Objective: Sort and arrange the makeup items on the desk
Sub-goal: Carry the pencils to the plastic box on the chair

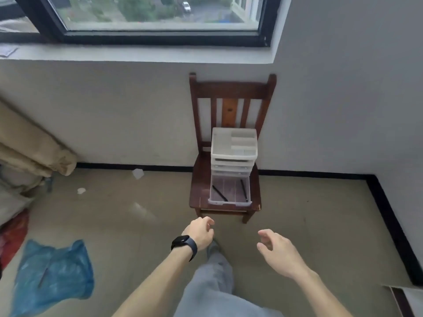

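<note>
A white plastic drawer organizer (pixel 233 154) stands on the seat of a dark wooden chair (pixel 231 90) against the wall. Its bottom drawer (pixel 230 203) is pulled out toward me and holds two thin black makeup pencils, one pencil (pixel 219 192) at the left and another pencil (pixel 244 189) at the right. My left hand (pixel 200 232), with a black watch on the wrist, hangs in the air in front of the chair, fingers loosely curled, holding nothing. My right hand (pixel 278 250) is also empty, fingers relaxed, lower and to the right.
A blue plastic bag (pixel 57 271) lies on the floor at lower left, a red bag (pixel 13 234) beside it. Beige rolled fabric (pixel 32 147) leans at the left. Small white scraps (pixel 138 173) lie by the baseboard. A window sits above; my leg (pixel 212 282) is below.
</note>
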`<state>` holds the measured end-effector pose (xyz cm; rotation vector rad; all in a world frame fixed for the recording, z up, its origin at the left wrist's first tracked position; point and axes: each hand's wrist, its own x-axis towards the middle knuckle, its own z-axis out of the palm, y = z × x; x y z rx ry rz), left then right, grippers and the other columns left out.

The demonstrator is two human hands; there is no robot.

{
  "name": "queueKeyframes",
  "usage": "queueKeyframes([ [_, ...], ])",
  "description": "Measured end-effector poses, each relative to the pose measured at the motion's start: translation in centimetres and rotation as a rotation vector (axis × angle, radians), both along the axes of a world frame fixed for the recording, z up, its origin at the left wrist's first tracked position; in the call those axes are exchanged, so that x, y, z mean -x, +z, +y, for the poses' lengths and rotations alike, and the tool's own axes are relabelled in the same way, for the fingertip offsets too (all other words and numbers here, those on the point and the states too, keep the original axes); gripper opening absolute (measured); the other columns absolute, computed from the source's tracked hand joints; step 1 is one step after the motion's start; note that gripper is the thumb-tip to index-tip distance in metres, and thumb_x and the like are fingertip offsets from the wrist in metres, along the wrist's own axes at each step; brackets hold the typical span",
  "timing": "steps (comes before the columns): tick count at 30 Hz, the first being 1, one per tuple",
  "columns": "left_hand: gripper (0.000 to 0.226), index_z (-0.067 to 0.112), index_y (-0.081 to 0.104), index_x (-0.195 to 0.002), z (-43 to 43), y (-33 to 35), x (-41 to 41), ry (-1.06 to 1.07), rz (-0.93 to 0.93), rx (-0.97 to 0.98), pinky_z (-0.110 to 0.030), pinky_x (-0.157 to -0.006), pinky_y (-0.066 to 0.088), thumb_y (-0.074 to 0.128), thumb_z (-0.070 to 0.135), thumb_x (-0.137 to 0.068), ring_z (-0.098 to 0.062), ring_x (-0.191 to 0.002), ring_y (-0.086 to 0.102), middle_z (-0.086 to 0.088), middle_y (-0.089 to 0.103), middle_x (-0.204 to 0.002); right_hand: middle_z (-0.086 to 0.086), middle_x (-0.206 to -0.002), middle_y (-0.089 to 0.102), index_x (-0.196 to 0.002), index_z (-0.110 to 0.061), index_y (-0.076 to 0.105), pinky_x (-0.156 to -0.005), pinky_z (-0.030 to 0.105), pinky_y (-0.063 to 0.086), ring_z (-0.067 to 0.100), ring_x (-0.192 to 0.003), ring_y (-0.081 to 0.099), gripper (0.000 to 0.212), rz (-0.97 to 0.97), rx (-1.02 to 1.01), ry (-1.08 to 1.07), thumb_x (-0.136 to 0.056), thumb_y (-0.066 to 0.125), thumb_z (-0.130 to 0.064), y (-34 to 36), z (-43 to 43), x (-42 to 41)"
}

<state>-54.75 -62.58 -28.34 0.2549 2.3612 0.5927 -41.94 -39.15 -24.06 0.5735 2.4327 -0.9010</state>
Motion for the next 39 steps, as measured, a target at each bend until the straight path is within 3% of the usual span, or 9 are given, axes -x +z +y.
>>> queueKeyframes([
  [12,0.039,0.027,0.05,-0.134,4.3,-9.9,15.5,-0.17,-0.097,0.132,-0.038,-0.089,0.048,0.043,0.028,-0.096,-0.028,-0.116,0.055,-0.003,0.054,-0.128,-0.004,-0.119,0.066,-0.131,-0.021,0.058,-0.091,0.027,0.048,0.014,-0.1,0.063,0.034,-0.173,0.058,-0.214,-0.099,0.057,-0.029,-11.7,2.5,18.5],
  [19,0.042,0.019,0.049,-0.136,7.1,-17.4,19.6,-0.246,-0.017,0.114,-0.043,-0.081,0.052,0.046,0.01,-0.095,-0.029,-0.118,0.049,-0.005,0.046,-0.135,0.012,-0.141,0.055,-0.145,-0.009,0.045,-0.103,0.038,0.042,0.033,-0.127,0.055,0.044,-0.205,-0.074,-0.126,-0.103,0.049,-0.022,-21.3,2.6,24.9],
  [21,0.043,0.016,0.048,-0.135,8.4,-20.4,20.8,-0.344,0.026,0.126,-0.042,-0.075,0.051,0.045,0.004,-0.093,-0.029,-0.118,0.045,-0.006,0.044,-0.135,0.015,-0.143,0.052,-0.147,-0.007,0.04,-0.099,0.044,0.047,0.039,-0.124,0.056,0.046,-0.235,-0.133,-0.072,-0.104,0.047,-0.021,-24.5,2.9,26.9],
  [24,0.049,0.015,0.046,-0.138,9.9,-24.3,22.5,-0.465,0.042,0.161,-0.043,-0.078,0.051,0.047,-0.002,-0.092,-0.029,-0.126,0.041,-0.006,0.042,-0.138,0.016,-0.139,0.05,-0.145,-0.005,0.038,-0.087,0.043,0.05,0.043,-0.116,0.06,0.046,-0.284,-0.227,-0.035,-0.101,0.048,-0.015,-28.3,3.2,29.6],
  [28,0.036,0.008,0.052,-0.126,11.4,-28.1,23.6,-0.638,0.159,0.234,-0.041,-0.078,0.048,0.046,-0.004,-0.092,-0.031,-0.121,0.045,-0.01,0.048,-0.13,0.019,-0.138,0.049,-0.147,0.001,0.033,-0.084,0.044,0.053,0.04,-0.115,0.062,0.058,-0.382,-0.325,-0.002,-0.095,0.057,-0.007,-32.0,3.7,31.8],
  [32,0.031,0.009,0.06,-0.123,11.9,-30.3,23.8,-0.846,0.299,0.319,-0.042,-0.098,0.042,0.048,0.007,-0.094,-0.033,-0.118,0.052,-0.011,0.056,-0.126,0.019,-0.131,0.053,-0.137,0.003,0.04,-0.08,0.043,0.055,0.037,-0.11,0.066,0.045,-0.385,-0.443,0.076,-0.094,0.054,0.002,-34.2,3.9,32.6],
  [34,0.021,0.018,0.073,-0.097,12.1,-30.5,24.1,-0.88,0.39,0.316,-0.034,-0.08,0.053,0.074,0.018,-0.076,-0.026,-0.093,0.065,-0.004,0.068,-0.105,0.019,-0.129,0.054,-0.136,0.003,0.039,-0.08,0.042,0.055,0.036,-0.108,0.067,0.042,-0.36,-0.478,0.14,-0.095,0.05,0.002,-34.8,3.7,32.8],
  [36,0.021,0.022,0.075,-0.077,12.4,-31.1,24.1,-0.896,0.437,0.299,-0.029,-0.064,0.054,0.085,0.022,-0.059,-0.022,-0.075,0.067,-0.001,0.071,-0.09,0.019,-0.128,0.055,-0.136,0.003,0.038,-0.08,0.04,0.056,0.033,-0.107,0.068,0.038,-0.329,-0.5,0.195,-0.099,0.043,0.001,-35.3,3.3,32.9],
  [39,0.018,0.024,0.075,-0.078,12.7,-31.9,24.5,-0.874,0.531,0.251,-0.028,-0.061,0.054,0.082,0.022,-0.061,-0.018,-0.075,0.067,0.002,0.072,-0.09,0.017,-0.127,0.057,-0.133,0.002,0.041,-0.078,0.039,0.055,0.032,-0.105,0.069,0.035,-0.304,-0.489,0.203,-0.099,0.047,-0.004,-35.7,3.3,32.9],
])
